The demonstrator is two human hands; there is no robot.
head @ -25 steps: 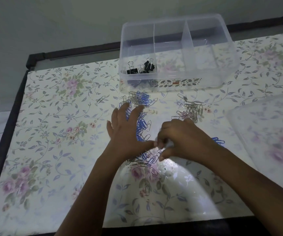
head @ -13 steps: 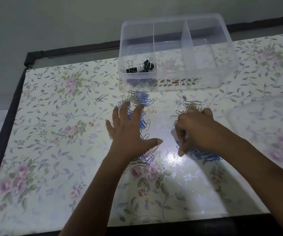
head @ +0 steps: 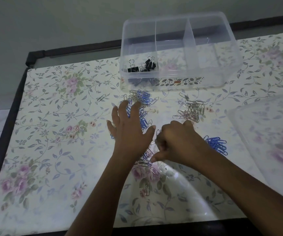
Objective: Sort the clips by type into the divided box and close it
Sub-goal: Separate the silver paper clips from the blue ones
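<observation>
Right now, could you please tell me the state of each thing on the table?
Box: open.
Lid: off, lying at right.
Binder clips: in the left compartment.
Silver clips: loose pile.
Blue clips: loose pile.
Mixed clips: unsorted.
Left hand: open, on mixed clips.
Right hand: curled, grip unclear.

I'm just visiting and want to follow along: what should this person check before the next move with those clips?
1. Box open, lid lying beside it: ok.
2. Black binder clips alone in the left compartment: ok.
3. Middle and right compartments free for paper clips: ok.
4. Silver pile and blue pile lie apart: ok.
5. Mixed pile under the left hand fully sorted: not ok.
6. Right hand really pinching a clip: cannot tell, its curled fingers hide it.
</observation>
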